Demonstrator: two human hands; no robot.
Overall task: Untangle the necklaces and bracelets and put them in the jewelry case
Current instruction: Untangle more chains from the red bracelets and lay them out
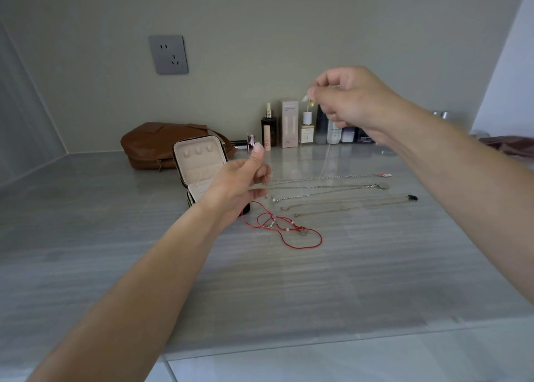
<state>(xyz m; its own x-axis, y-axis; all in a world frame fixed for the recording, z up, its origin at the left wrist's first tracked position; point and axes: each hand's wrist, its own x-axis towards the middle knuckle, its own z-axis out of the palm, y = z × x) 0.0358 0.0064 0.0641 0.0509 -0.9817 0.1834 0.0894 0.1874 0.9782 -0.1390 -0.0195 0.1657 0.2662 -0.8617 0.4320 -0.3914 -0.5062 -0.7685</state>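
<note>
The grey streaked bench (115, 251) looks glossy stone; the brown bag (150, 144) smooth leather; red cord bracelets (284, 229) matt; thin silver chains (323, 192) shiny metal.

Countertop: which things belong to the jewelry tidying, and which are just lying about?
Job: jewelry case, laid-out chains, tangled red cord, thin chain pinched by left hand and right hand.
Lying about: brown bag, bottles, wall socket, cloth.

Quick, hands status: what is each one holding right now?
Left hand: fingers curled, apparently pinching one end of the thin chain.
Right hand: raised, pinching that chain's upper end.
</note>
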